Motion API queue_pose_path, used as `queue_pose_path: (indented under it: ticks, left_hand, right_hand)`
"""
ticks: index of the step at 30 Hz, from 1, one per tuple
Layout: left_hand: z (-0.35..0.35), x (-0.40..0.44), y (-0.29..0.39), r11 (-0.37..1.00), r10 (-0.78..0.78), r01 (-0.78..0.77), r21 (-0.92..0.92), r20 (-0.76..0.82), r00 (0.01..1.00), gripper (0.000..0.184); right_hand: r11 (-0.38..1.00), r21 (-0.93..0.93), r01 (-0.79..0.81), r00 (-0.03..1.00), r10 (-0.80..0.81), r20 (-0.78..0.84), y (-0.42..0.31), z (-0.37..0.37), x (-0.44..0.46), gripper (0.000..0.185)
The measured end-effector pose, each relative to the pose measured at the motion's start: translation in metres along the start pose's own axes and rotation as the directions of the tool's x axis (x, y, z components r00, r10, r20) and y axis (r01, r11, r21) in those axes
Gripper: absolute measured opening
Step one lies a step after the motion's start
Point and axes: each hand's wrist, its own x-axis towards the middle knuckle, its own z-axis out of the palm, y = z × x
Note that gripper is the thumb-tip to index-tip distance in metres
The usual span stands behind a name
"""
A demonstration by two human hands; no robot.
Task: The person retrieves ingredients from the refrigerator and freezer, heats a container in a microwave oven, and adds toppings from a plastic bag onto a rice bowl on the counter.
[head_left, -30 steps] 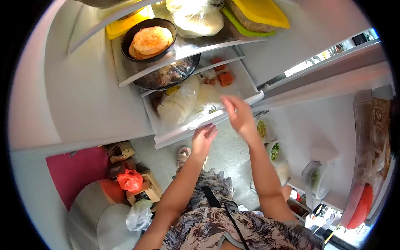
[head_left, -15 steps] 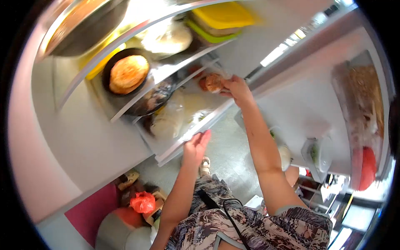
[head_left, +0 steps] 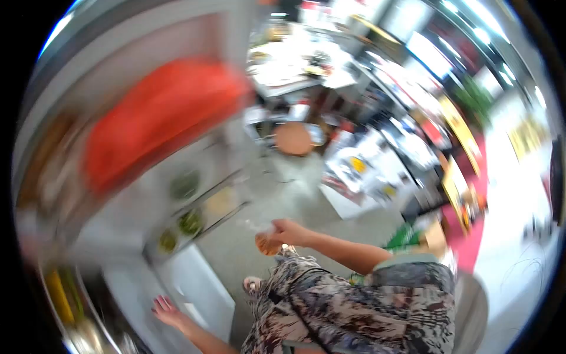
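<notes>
My right hand (head_left: 289, 232) is closed on a small clear plastic bag of orange-brown food (head_left: 268, 243), held above the grey floor. The exact food inside is too blurred to tell. My left hand (head_left: 169, 312) is low on the left, its fingers spread and nothing in them. It is over a white panel of the fridge (head_left: 132, 301); whether it touches the panel I cannot tell.
The fridge door shelves hold a large red bag (head_left: 165, 118) and containers of green food (head_left: 190, 222). Beyond are a round brown stool (head_left: 293, 138), a cluttered table (head_left: 280, 71) and a white box (head_left: 348, 200) under plastic bags. Cardboard boxes stand at the right.
My view has swung from the fridge's inside toward the room. The bag in my right hand has come out of the fridge drawer. My left hand has left the drawer's front edge.
</notes>
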Motion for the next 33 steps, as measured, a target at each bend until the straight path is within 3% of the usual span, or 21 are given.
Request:
queue_pose_path:
  ticks: [1,2,3,4,5,6,8,10,12,13,15,17,20,21,23,25,27,28,30,31,33]
  left_hand:
    - [0.035,-0.046,-0.010,0.987,0.075,-0.075,0.141,0.004,0.997,0.042]
    - [0.075,-0.087,-0.032,0.986,0.029,-0.048,0.160,0.120,0.992,0.042]
    - [0.107,-0.132,-0.042,0.885,0.109,-0.317,0.342,0.511,0.853,0.040]
    - [0.136,-0.177,-0.051,0.708,0.079,-0.608,0.359,0.815,0.574,0.038]
    - [0.183,-0.238,-0.056,0.708,-0.035,-0.633,0.312,0.912,0.410,0.033]
    - [0.223,-0.276,-0.062,0.435,0.037,-0.900,0.038,0.997,0.060,0.028]
    - [0.307,-0.344,-0.074,0.123,-0.053,-0.957,-0.263,0.961,-0.271,0.026]
    - [0.386,-0.358,-0.112,-0.209,-0.069,-0.901,-0.380,0.925,-0.374,0.035]
    - [0.468,-0.368,-0.131,-0.521,-0.234,-0.772,-0.364,0.931,-0.282,0.039]
    - [0.493,-0.309,-0.157,-0.676,-0.216,-0.633,-0.377,0.923,-0.319,0.037]
    - [0.527,-0.304,-0.150,-0.810,-0.286,-0.504,-0.299,0.953,-0.106,0.030]
    - [0.520,-0.298,-0.150,-0.879,-0.351,-0.387,-0.278,0.927,0.132,0.028]
    - [0.470,-0.242,-0.183,-0.865,-0.463,-0.399,-0.305,0.792,0.399,0.035]
    - [0.426,-0.336,-0.163,-0.915,-0.375,-0.336,-0.224,0.780,0.500,0.043]
    - [0.417,-0.381,-0.153,-0.900,-0.411,-0.416,-0.130,0.572,0.710,0.039]
    - [0.417,-0.479,-0.121,-0.702,-0.595,-0.712,0.019,0.535,0.600,0.057]
    - [0.410,-0.533,-0.132,-0.146,-0.444,-0.948,0.282,0.838,0.317,0.043]
    - [0.415,-0.527,-0.141,-0.137,-0.480,-0.955,0.261,0.826,0.295,0.029]
    - [0.436,-0.537,-0.203,0.348,-0.309,-0.924,0.159,0.950,0.047,0.023]
    - [0.458,-0.556,-0.202,0.359,-0.379,-0.909,0.215,0.923,0.068,0.025]
    - [0.483,-0.552,-0.221,0.346,-0.291,-0.936,0.064,0.956,-0.042,0.027]
  right_hand:
    - [0.995,-0.093,0.043,0.990,-0.055,-0.128,0.013,-0.011,-0.011,0.029]
    - [0.999,-0.041,-0.007,0.984,0.000,-0.180,0.030,-0.028,-0.023,0.028]
    - [1.000,0.010,-0.030,0.970,0.031,-0.243,0.046,-0.039,-0.030,0.028]
    - [1.000,0.018,0.001,0.960,0.005,-0.279,0.061,-0.048,-0.033,0.026]
    - [0.999,0.015,0.036,0.951,-0.029,-0.307,0.072,-0.065,-0.038,0.024]
    - [0.999,0.038,0.027,0.942,-0.013,-0.335,0.080,-0.076,-0.042,0.024]
    - [0.991,0.127,0.049,0.948,-0.005,-0.320,0.100,-0.105,-0.049,0.023]
    - [0.990,0.130,0.063,0.951,-0.020,-0.308,0.113,-0.142,-0.063,0.017]
    - [0.989,0.144,0.043,0.957,0.001,-0.289,0.131,-0.184,-0.075,0.016]
    - [0.988,0.153,0.038,0.961,0.005,-0.275,0.139,-0.201,-0.078,0.016]
    - [0.979,0.199,0.034,0.969,0.016,-0.245,0.156,-0.239,-0.082,0.018]
    - [0.973,0.226,0.041,0.936,0.042,-0.349,0.172,-0.268,-0.085,0.022]
    - [0.968,0.249,0.002,0.925,0.093,-0.369,0.192,-0.317,-0.084,0.022]
    - [0.964,0.267,-0.005,0.918,0.110,-0.380,0.200,-0.333,-0.073,0.022]
    - [0.971,0.240,0.005,0.889,0.106,-0.446,0.189,-0.349,-0.071,0.020]
    - [0.977,0.197,0.082,0.893,0.016,-0.450,0.196,-0.357,-0.041,0.019]
    - [0.979,0.202,0.029,0.918,0.054,-0.394,0.178,-0.368,-0.043,0.020]
    - [0.980,0.185,0.079,0.916,0.002,-0.402,0.173,-0.365,-0.028,0.021]
    - [0.982,0.128,0.140,0.905,-0.075,-0.418,0.150,-0.365,0.004,0.021]
    - [0.982,0.082,0.168,0.892,-0.116,-0.436,0.135,-0.368,0.017,0.021]
    - [0.978,0.095,0.185,0.865,-0.116,-0.488,0.128,-0.372,0.033,0.019]
